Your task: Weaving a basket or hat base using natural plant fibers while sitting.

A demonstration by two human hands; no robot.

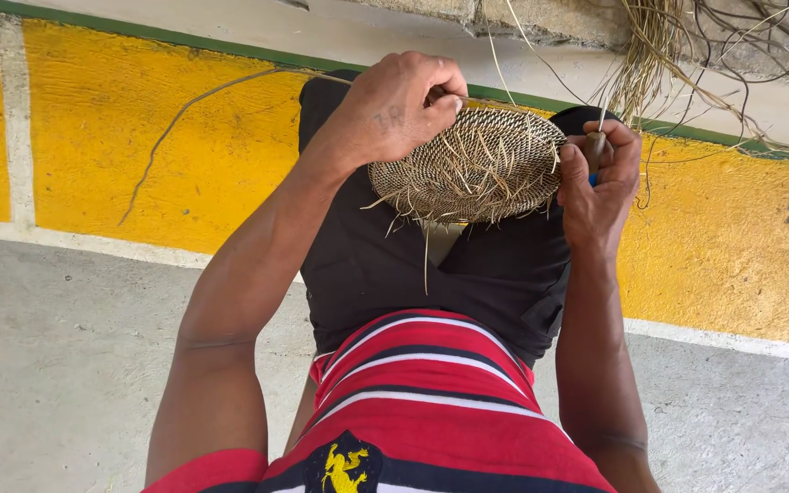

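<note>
A round woven basket base (469,167), dark and pale with loose fibre ends sticking out, rests over my knees. My left hand (394,105) grips its far left rim and pinches a long thin fibre strand (194,100) that arcs off to the left. At the basket's right edge, my right hand (598,183) is closed around a small tool with a brownish handle (596,146), a bit of blue showing beneath it. The tool's tip is hidden.
I sit in black shorts (385,265) and a red striped shirt (431,393). Below is grey concrete floor (57,365) meeting a yellow painted band (102,128). A bundle of dry fibres (659,46) and dark strands hang at the upper right.
</note>
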